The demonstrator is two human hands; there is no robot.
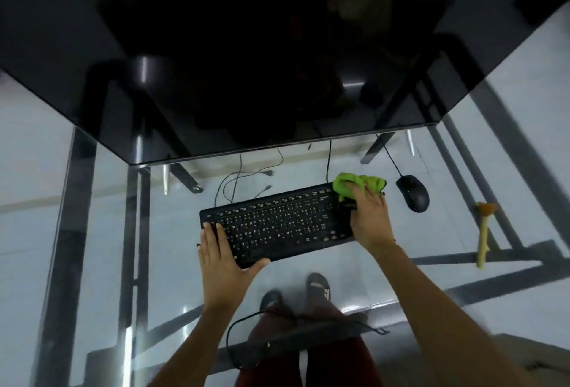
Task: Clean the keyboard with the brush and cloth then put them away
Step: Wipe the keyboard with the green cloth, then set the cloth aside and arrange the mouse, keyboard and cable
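A black keyboard (277, 223) lies on a glass desk, tilted slightly. My right hand (368, 217) presses a crumpled green cloth (357, 184) onto the keyboard's far right corner. My left hand (220, 251) lies flat on the keyboard's near left end, fingers on the keys and thumb along the front edge. A brush (483, 232) with a pale yellow handle and orange-brown bristles lies on the glass to the right, apart from both hands.
A black mouse (413, 193) sits right of the keyboard, its cable running back. A dark raised glass shelf (216, 47) spans the far side. Loose cables (243, 177) lie behind the keyboard. Through the glass I see metal frame bars, my legs and feet.
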